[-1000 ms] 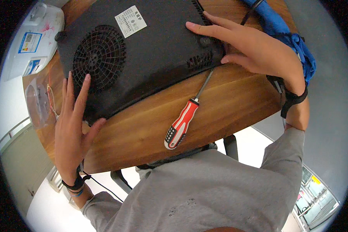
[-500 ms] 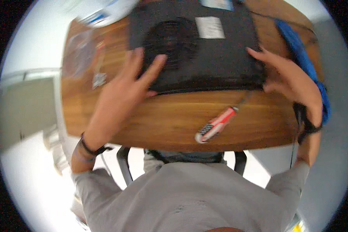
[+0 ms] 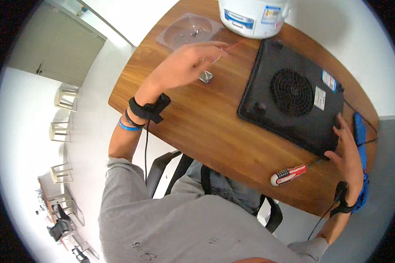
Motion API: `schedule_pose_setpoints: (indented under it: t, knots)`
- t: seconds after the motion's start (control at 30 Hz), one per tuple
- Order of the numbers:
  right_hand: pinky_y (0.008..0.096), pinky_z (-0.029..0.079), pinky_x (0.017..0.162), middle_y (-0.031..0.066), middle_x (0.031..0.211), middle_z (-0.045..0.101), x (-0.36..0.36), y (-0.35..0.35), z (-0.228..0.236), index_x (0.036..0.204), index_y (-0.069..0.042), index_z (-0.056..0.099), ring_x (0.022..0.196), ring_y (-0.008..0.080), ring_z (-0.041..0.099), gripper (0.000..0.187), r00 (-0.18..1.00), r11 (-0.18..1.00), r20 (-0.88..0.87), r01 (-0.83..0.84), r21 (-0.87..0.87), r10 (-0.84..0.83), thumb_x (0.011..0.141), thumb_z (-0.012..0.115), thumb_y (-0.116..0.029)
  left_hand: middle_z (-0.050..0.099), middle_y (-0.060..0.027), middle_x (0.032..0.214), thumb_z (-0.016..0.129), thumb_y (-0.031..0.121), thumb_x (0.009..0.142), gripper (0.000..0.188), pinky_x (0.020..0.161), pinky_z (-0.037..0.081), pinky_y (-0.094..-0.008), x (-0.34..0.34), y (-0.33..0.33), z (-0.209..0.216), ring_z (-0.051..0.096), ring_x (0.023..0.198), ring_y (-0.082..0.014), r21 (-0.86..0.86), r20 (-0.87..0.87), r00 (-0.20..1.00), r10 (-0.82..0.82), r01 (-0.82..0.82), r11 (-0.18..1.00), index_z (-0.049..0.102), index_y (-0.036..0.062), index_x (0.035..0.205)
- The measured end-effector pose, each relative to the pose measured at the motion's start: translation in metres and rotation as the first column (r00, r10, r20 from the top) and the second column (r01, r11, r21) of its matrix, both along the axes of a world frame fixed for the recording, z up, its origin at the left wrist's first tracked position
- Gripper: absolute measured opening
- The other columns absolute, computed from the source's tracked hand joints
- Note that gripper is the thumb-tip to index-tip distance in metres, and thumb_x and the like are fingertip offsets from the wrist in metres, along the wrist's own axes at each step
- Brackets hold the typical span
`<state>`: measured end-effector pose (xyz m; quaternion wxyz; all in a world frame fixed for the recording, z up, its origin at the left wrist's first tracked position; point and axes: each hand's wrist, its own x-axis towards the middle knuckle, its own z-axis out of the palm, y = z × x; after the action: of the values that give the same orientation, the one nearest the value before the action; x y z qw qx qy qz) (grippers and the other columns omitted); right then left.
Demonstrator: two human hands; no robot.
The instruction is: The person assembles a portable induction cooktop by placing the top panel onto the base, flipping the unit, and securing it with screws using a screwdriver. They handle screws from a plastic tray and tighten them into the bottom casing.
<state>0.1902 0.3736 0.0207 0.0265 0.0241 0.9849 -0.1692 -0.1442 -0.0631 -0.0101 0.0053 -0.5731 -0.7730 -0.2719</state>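
A flat black appliance, seemingly an induction cooktop turned underside up (image 3: 254, 92), lies on the table with its round fan grille showing. My right hand (image 3: 349, 151) is at its right edge near the front corner, fingers spread and touching or almost touching it. To the left, my left hand (image 3: 184, 65) reaches over a small metal part (image 3: 206, 77) with thin wires. Its fingers are stretched out above the wires; whether they touch them I cannot tell. A screwdriver (image 3: 289, 175) with a red, white and dark patterned handle lies before the cooktop, its shaft toward the front edge.
A clear plastic tray (image 3: 166, 37) with several small screws lies at the far left of the wooden table (image 3: 197, 127). Behind the cooktop stands a white rounded container (image 3: 252, 22). A blue cloth-like bundle (image 3: 360, 131) and a dark cable run along the right edge.
My left hand has left the cooktop and moved left to the wired metal part. My right hand stays by the right edge. The view has swung left.
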Motion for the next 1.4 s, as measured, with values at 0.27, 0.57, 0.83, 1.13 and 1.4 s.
schedule_pose_setpoints:
  t: [0.27,0.57,0.83,1.13,1.4]
  knots:
    - [0.0508,0.059,0.1,0.0224,0.156,0.06,-0.045,-0.016,0.032,0.137,-0.008,0.068,0.126,0.0476,0.069,0.069,0.991,0.989,0.102,-0.094,0.114,0.082,0.075,0.098,-0.01,0.073,-0.0206,0.137,0.068,0.003,0.099,0.047,0.104,0.057,-0.048,-0.093,-0.036,-0.008,0.07,0.123,-0.0437,-0.372,-0.033,0.957,0.289,-0.281,0.885,0.068,0.0086,0.146]
    - [0.0483,0.059,0.082,0.0203,0.139,0.066,-0.057,-0.042,0.039,0.131,-0.006,0.067,0.095,0.0434,0.072,0.066,0.983,0.982,0.182,-0.001,0.187,-0.034,0.074,0.1,-0.015,0.081,-0.015,0.121,0.079,0.008,0.092,0.035,0.09,0.061,-0.0473,-0.081,-0.014,-0.013,0.077,0.11,-0.0377,-0.454,-0.058,0.989,0.135,-0.146,0.879,0.079,0.0103,0.127]
    - [0.0454,0.055,0.076,0.0163,0.115,0.068,-0.063,-0.037,0.035,0.123,-0.007,0.069,0.081,0.0351,0.068,0.06,0.994,0.977,0.108,-0.005,0.215,-0.019,0.071,0.1,-0.011,0.08,-0.0181,0.097,0.081,-0.002,0.081,0.02,0.082,0.061,-0.0475,-0.081,-0.003,-0.029,0.079,0.098,-0.0398,-0.387,0.041,0.982,0.185,-0.156,0.909,0.08,0.0051,0.1]
    - [0.0424,0.056,0.073,0.0146,0.116,0.069,-0.066,-0.027,0.031,0.12,-0.007,0.071,0.078,0.0304,0.069,0.056,0.988,0.987,0.134,0.058,0.151,-0.078,0.073,0.1,-0.011,0.081,-0.0141,0.094,0.083,0.001,0.083,0.016,0.077,0.06,-0.0445,-0.095,-0.009,-0.028,0.079,0.091,-0.033,-0.349,0.126,0.992,0.026,0.02,0.937,0.08,0.0014,0.098]
    - [0.0434,0.058,0.075,0.0156,0.116,0.072,-0.063,-0.018,0.029,0.12,-0.006,0.071,0.083,0.034,0.072,0.052,0.993,0.995,0.103,0.049,0.09,-0.058,0.075,0.098,-0.011,0.08,-0.0159,0.093,0.079,0.003,0.088,0.011,0.078,0.059,-0.0446,-0.089,0.0,-0.027,0.076,0.089,-0.0369,-0.311,0.067,0.994,0.085,-0.06,0.948,0.078,0.0027,0.1]
